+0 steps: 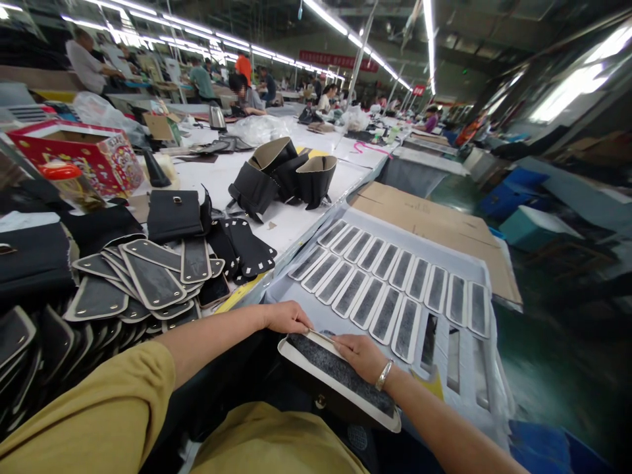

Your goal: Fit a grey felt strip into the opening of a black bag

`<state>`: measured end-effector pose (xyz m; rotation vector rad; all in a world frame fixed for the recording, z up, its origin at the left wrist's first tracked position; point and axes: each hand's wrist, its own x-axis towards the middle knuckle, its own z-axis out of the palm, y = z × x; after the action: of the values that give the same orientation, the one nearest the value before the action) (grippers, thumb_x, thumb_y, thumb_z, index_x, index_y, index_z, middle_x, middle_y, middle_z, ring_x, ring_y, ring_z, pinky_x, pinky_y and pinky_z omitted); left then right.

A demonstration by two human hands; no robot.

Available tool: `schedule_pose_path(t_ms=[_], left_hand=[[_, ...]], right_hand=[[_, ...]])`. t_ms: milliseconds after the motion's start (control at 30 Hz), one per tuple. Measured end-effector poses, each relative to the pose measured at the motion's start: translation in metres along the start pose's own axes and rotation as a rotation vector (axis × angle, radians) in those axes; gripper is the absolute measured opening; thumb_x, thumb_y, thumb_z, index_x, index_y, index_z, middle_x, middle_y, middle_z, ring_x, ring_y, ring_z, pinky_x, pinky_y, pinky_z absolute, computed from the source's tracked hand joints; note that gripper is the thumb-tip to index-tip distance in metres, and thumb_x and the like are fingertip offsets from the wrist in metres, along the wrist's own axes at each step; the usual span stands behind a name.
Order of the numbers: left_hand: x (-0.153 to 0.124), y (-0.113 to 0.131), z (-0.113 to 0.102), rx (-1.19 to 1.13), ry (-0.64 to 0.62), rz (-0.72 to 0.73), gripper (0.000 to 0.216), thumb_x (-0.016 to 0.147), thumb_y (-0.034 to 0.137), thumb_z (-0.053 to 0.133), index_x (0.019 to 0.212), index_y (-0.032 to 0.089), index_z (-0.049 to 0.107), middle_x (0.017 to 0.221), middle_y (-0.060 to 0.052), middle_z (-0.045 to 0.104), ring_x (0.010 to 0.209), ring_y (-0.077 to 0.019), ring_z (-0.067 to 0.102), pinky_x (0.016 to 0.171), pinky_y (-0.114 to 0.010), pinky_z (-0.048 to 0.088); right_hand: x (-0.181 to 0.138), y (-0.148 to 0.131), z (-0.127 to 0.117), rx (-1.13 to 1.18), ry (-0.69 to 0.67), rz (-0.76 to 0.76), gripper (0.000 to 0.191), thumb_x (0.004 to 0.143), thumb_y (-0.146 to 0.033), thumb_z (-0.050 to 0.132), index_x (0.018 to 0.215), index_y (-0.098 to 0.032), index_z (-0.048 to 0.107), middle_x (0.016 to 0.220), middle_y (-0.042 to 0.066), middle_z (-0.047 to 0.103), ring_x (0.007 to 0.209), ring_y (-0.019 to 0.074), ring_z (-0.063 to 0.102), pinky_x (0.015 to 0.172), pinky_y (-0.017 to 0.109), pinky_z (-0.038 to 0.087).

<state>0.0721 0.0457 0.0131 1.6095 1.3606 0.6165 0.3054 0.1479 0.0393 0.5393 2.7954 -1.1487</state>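
Note:
A dark grey panel with a pale border (333, 368) lies tilted over my lap at the near edge of the table. My left hand (290, 317) is closed, pinching the panel's far edge near its left end. My right hand (361, 357) pinches the same pale edge a little further right, its other fingers curled over the grey face. A black leather piece with a round metal snap (320, 401) hangs just below the panel; whether the two are joined I cannot tell. Matching panels (368, 299) lie in two rows just beyond my right hand.
Black panels with pale edging and snaps (148, 273) are heaped on the left. Black bag bodies (284, 174) stand on the white table. Brown cardboard (434, 227) lies beyond the rows. A red box (81, 155) and a jar (72, 184) sit far left; people work further back.

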Motion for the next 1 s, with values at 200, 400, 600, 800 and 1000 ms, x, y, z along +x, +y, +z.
schedule_pose_path(t_ms=[200,400,600,800,1000], left_hand=[[0.006,0.003,0.000,-0.061,0.030,-0.144,0.031,0.080,0.035,0.052,0.088,0.013,0.073,0.067,0.001,0.067,0.060,-0.0095,0.053,0.056,-0.016,0.039],[0.017,0.004,-0.003,-0.125,0.042,-0.262,0.023,0.067,0.031,0.064,0.072,0.010,0.072,0.053,0.002,0.059,0.050,-0.0077,0.046,0.048,-0.017,0.035],[0.022,0.008,-0.010,-0.094,-0.043,-0.268,0.021,0.063,0.024,0.067,0.081,0.015,0.073,0.070,0.000,0.069,0.063,-0.0103,0.057,0.060,-0.017,0.042],[0.022,0.020,-0.009,0.083,-0.044,-0.254,0.023,0.065,0.015,0.063,0.086,0.013,0.073,0.077,-0.004,0.071,0.068,-0.0126,0.060,0.062,-0.017,0.042],[0.024,0.033,-0.006,0.216,-0.052,-0.226,0.027,0.063,0.009,0.059,0.085,0.016,0.074,0.075,-0.001,0.071,0.067,-0.0118,0.059,0.061,-0.017,0.040]], right_hand=[[-0.003,-0.003,0.004,-0.074,0.018,-0.001,0.040,0.090,-0.039,0.036,0.110,-0.020,0.065,0.105,0.006,0.066,0.096,0.0210,0.060,0.089,0.034,0.045],[0.000,-0.003,0.002,-0.079,0.009,-0.020,0.039,0.090,-0.039,0.035,0.112,-0.022,0.064,0.107,0.005,0.065,0.098,0.0204,0.059,0.090,0.033,0.045],[0.003,-0.002,0.000,-0.070,-0.002,-0.020,0.039,0.090,-0.038,0.036,0.112,-0.022,0.063,0.106,0.004,0.066,0.097,0.0201,0.060,0.090,0.034,0.045],[0.001,-0.003,0.003,-0.105,0.006,-0.045,0.039,0.091,-0.036,0.034,0.112,-0.023,0.063,0.108,0.005,0.065,0.101,0.0200,0.059,0.093,0.035,0.043],[0.001,0.000,-0.007,0.040,-0.065,0.027,0.043,0.088,-0.046,0.037,0.110,-0.020,0.064,0.109,0.005,0.064,0.100,0.0215,0.058,0.092,0.033,0.042]])
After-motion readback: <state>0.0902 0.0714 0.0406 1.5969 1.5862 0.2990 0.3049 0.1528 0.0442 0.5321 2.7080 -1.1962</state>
